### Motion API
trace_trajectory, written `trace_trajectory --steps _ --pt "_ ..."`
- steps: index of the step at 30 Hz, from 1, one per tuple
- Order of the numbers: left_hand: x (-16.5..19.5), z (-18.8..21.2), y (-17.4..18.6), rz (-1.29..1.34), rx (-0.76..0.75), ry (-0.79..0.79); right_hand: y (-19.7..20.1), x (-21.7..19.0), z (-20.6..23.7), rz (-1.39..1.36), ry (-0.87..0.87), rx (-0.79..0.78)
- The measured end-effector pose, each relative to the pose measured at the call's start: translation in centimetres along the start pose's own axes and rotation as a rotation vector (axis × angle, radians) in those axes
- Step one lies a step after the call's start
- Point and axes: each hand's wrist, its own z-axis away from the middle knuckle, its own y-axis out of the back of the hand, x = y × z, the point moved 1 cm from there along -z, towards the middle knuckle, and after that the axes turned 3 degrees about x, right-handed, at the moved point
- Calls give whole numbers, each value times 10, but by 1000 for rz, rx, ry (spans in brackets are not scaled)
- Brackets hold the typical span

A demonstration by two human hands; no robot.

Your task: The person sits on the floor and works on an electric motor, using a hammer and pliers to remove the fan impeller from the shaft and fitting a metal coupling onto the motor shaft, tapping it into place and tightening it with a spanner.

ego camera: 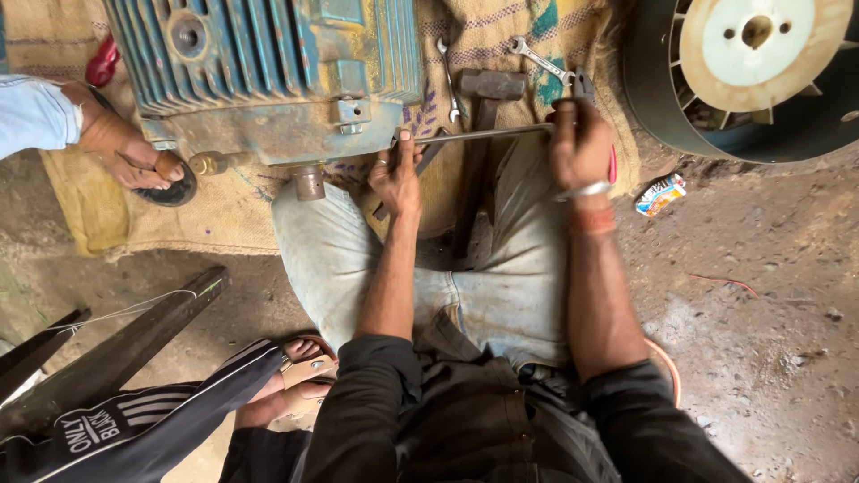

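Gripping a long thin metal rod (483, 135), the right hand (580, 148) is clenched around its far end, while the left hand (395, 173) rests fingers on the rod's other end, just beside the motor (268, 72); whether the left fingers close fully around it I cannot tell. The rod is grey, straight and slender, lying level across the person's knees, over the sacking (224, 210) on the floor. The motor is a ribbed blue casing, worn and rust-stained, with a stub shaft (310, 183) at its lower edge. Beneath the rod lies a hammer (488, 89), with two spanners (450, 80) (537, 59) beyond it. A dark fan cover (743, 80) stands at the right. Another person's sandalled foot (134, 161) rests on the sacking at the left.
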Motion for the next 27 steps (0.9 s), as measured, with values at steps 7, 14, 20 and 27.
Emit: trace_trajectory --steps 7,14,20,27 --pt "-19 -7 -6 -113 0 -128 10 2 -41 762 443 -397" --pt "-6 4 2 300 -148 134 4 -32 -16 800 297 -502" --pt "1 24 7 735 -394 355 2 -51 9 713 468 -222" --pt "59 28 0 411 -450 228 15 -36 -9 266 -84 -643"
